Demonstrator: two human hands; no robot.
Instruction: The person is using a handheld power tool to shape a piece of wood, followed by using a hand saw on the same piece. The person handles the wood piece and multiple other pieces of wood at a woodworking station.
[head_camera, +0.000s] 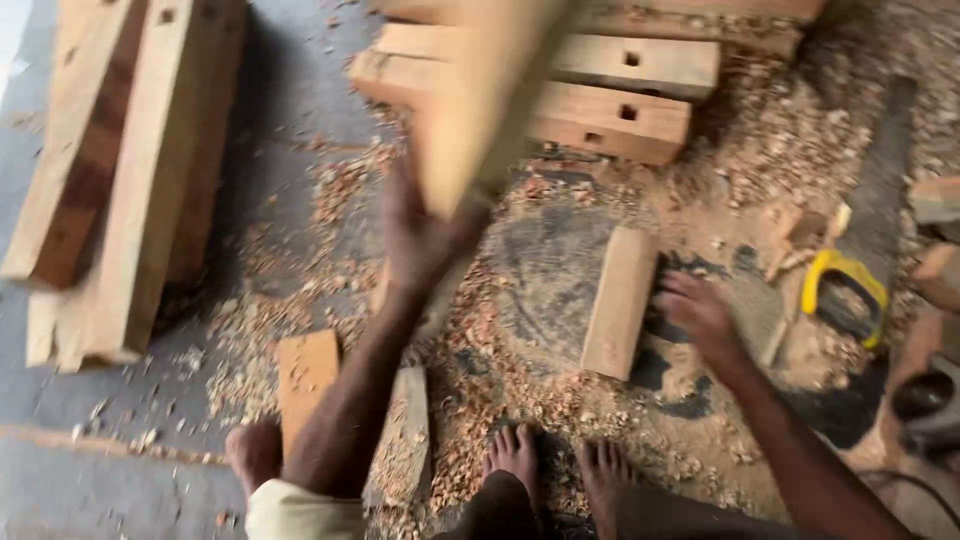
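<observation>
Item one: my left hand (420, 235), fingers clamped on a blurred wooden plank (480, 100) raised above the floor (280, 110). Item two: my right hand (697, 312), fingers spread, touching a short wooden block (618, 300) among shavings (480, 350).

Both forearms bare; left arm (345, 400) has a pale cream sleeve (300, 512) rolled near the elbow; feet (515, 460) bare, no shoes.

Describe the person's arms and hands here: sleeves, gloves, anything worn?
Both hands are bare, no gloves. Left hand: forearm uncovered, with a pale cream rolled sleeve showing near the bottom edge. Right hand: forearm bare as far as the frame shows, no sleeve visible. No watch or rings discernible; the picture is motion-blurred.
</observation>
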